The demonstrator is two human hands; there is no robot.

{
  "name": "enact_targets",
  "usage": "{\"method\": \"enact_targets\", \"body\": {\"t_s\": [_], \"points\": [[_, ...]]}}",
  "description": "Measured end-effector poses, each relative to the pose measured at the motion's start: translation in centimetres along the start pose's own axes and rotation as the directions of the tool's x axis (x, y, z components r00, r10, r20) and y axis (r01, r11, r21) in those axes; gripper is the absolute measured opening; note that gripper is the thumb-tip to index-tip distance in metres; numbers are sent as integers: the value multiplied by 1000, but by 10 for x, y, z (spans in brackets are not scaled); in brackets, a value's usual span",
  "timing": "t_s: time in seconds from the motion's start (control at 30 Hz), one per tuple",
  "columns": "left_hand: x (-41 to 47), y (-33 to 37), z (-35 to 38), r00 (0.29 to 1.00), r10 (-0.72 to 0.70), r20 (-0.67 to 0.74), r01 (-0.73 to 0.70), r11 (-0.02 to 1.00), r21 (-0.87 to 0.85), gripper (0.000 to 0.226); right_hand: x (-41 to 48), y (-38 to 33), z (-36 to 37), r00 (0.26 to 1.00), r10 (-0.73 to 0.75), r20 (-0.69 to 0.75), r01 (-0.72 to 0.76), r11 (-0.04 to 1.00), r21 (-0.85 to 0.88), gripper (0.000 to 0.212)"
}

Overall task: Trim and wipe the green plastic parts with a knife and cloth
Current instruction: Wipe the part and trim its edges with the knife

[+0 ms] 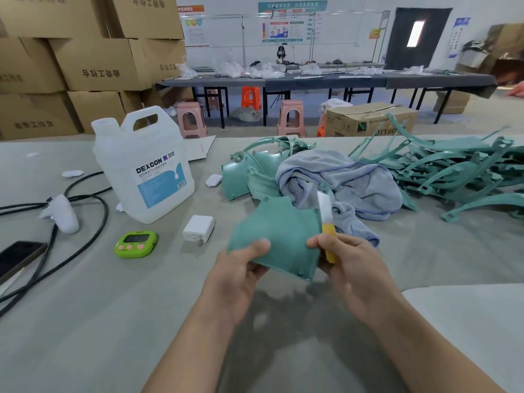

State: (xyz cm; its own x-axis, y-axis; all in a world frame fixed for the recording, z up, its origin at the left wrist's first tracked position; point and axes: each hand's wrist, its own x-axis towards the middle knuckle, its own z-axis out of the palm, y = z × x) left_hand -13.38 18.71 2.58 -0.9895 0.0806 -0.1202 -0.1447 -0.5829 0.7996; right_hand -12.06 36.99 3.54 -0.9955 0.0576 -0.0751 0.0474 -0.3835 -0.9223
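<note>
Green plastic part (273, 236), a thin curved shell, is held just above the table (141, 307) between your hands. Your left hand (241, 268) pinches its lower left corner, thumb on top. Your right hand (351, 262) grips the knife (329, 242) by its yellow handle, laid along the part's right edge. Judged light, stiff, slightly springy: hold it by the rims, clear of the blade. Beyond lie the cloth (340, 180) and, farther right, a heap of green parts (453, 168).

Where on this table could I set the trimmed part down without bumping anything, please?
The table is bare along the near edge, below the green timer and white charger, right of the cables. A second patch lies right of the cloth, below the pile of green strips. Crowded: cables and phone at left, cloth mid-table.
</note>
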Motion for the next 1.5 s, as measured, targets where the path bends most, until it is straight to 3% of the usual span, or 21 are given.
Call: {"method": "enact_targets", "body": {"t_s": [0.07, 0.13, 0.27, 0.43, 0.57, 0.63, 0.7, 0.77, 0.87, 1.0, 1.13, 1.3, 1.5], "points": [[3, 9, -4, 998, -59, -34, 57, 997, -45, 38, 6, -3, -8, 995, -67, -68, 56, 986, -154, 24], [3, 18, -7, 994, -106, -41, 105, 994, -33, 29, 7, -9, -15, 990, -139, -24, 123, 933, -338, 16], [-8, 14, -3, 980, -175, 94, 138, 939, 314, 37, 7, -16, -26, 969, -210, 133, 247, 761, -600, 34], [-13, 11, 1, 989, -101, 107, 25, 834, 551, 37, 10, -18, -30, 975, -189, 114, 220, 885, -410, 16], [-17, -5, 11, 988, -55, 146, -25, 866, 500, 30, 6, -13, -24, 995, 24, 97, -6, 982, -188, 23], [-15, -13, 14, 997, 18, 69, -50, 868, 493, 24, 8, -11, -20, 1000, 18, -17, -20, 996, -88, 9], [-10, -16, 16, 994, 100, -49, -67, 887, 457, 21, 12, -12, -22, 977, -38, -211, 40, 999, 3, 15], [-4, -12, 15, 981, 138, -136, -98, 959, 264, 19, 14, -16, -28, 936, -175, -306, 164, 985, -59, 24], [1, -1, 10, 985, 88, -151, -91, 996, -13, 21, 14, -14, -32, 898, -393, -198, 327, 897, -298, 28], [2, 0, 5, 992, -26, -124, 19, 999, -51, 25, 12, 4, -22, 873, -488, -31, 369, 700, -611, 30], [1, -2, 4, 998, -44, -52, 43, 999, -21, 46, 10, 12, -19, 843, -537, -37, 364, 619, -696, 32], [1, -3, 2, 999, -45, 6, 45, 999, 14, 50, 9, 9, -26, 818, -575, -27, 352, 538, -766, 32], [2, 3, -2, 998, 15, -62, -15, 1000, -10, 51, 2, 5, -22, 786, -589, 190, 413, 270, -870, 34]]}}
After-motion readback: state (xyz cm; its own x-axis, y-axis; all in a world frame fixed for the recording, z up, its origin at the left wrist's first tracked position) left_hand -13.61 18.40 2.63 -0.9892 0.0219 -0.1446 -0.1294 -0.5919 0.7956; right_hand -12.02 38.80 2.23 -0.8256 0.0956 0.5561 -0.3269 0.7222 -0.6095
